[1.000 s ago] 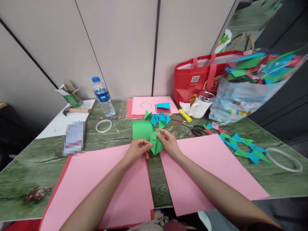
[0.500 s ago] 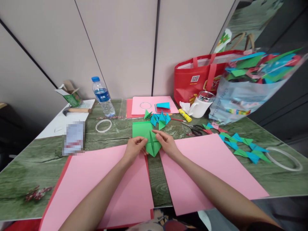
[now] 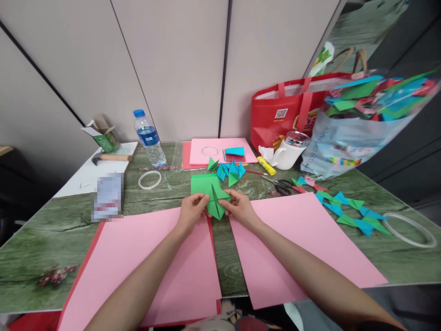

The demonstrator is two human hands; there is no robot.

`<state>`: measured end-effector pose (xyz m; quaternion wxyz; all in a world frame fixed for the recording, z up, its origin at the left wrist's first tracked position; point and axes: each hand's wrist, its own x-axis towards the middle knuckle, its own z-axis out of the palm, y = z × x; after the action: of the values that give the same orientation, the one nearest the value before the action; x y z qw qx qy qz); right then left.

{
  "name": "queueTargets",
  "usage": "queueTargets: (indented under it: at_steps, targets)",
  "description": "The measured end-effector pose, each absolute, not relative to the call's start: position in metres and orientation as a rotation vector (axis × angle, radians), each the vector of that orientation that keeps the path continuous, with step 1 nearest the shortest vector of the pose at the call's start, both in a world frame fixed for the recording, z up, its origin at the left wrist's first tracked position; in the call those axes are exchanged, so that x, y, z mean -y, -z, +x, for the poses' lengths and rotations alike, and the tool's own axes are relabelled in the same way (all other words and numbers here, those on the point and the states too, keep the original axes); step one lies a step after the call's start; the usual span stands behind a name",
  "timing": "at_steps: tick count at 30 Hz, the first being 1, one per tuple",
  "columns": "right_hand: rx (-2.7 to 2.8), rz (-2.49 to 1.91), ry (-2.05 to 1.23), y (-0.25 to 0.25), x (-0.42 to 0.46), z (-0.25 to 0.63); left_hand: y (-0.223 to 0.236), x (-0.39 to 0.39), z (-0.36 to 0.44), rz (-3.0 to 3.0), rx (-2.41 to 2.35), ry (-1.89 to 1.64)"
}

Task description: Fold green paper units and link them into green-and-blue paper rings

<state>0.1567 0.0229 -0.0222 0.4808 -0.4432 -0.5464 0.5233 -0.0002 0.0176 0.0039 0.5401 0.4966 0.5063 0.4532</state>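
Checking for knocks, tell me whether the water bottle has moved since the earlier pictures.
No; the water bottle stands as before against the wall seam behind it.

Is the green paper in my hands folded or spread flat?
Folded. The held green paper shows flaps, a central slit and a pointed lower tip.

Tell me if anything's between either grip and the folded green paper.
Nothing visible is: the left grip and right grip both pinch the folded green paper directly, one at each side. The flat green sheets lie on the table just beyond it, not in between.
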Motion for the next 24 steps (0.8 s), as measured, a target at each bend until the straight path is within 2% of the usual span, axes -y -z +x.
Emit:
queueTargets:
  at_steps: [24]
  targets:
    - [1.315,-1.116,-1.311,0.0182,-0.0205,0.1557,-0.0019,-0.0175,-0.0017,1.241,-1.221,-1.066]
